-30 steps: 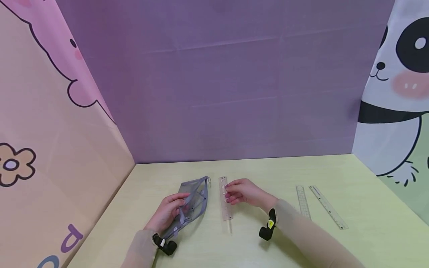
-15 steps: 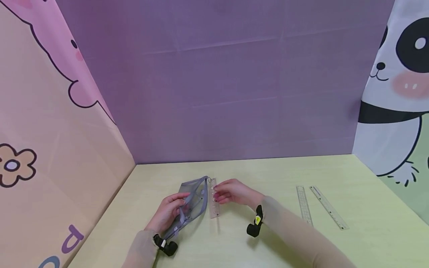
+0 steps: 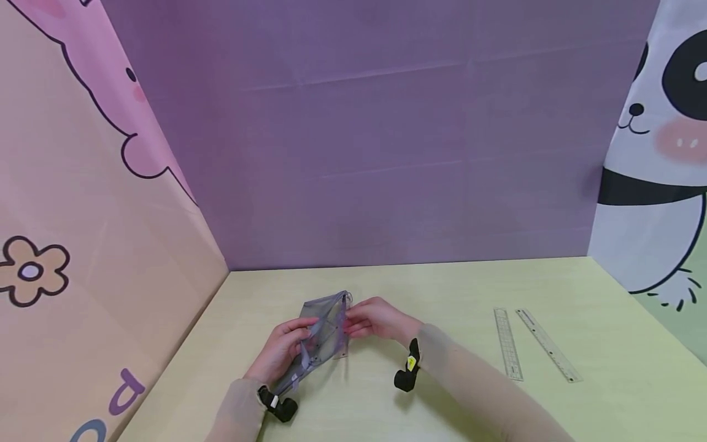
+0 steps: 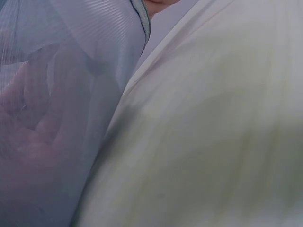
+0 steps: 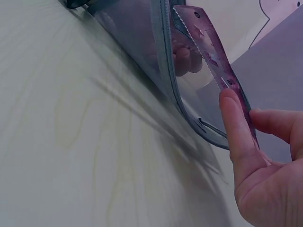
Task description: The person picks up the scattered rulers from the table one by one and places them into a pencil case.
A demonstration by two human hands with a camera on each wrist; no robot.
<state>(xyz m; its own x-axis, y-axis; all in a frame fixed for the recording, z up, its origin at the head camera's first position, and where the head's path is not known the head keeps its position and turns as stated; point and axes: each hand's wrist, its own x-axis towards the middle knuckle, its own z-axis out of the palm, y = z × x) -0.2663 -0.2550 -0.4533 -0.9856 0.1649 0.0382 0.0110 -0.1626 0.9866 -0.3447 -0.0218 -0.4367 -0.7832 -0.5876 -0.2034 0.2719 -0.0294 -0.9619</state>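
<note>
A see-through grey-purple zip pouch [image 3: 326,310] is held up off the table by my left hand [image 3: 284,347], its zipped mouth facing right. Through the mesh in the left wrist view, the fingers of that hand [image 4: 35,118] show blurred. My right hand [image 3: 381,320] pinches a pinkish clear ruler [image 5: 208,47] between thumb and fingers at the pouch's mouth. In the right wrist view the ruler stands on edge beside the zipper [image 5: 165,56], its far end at the opening; how deep it reaches inside I cannot tell.
Two more clear rulers lie on the pale table [image 3: 431,393] to the right: a wider one [image 3: 508,344] and a slim slanted one [image 3: 548,345]. A purple backdrop [image 3: 353,135] stands behind, with printed panels at both sides.
My right hand has moved left, bringing the pink ruler from beside the pouch to its mouth, where the pouch edge now overlaps it. The left hand keeps its hold almost unmoved.
</note>
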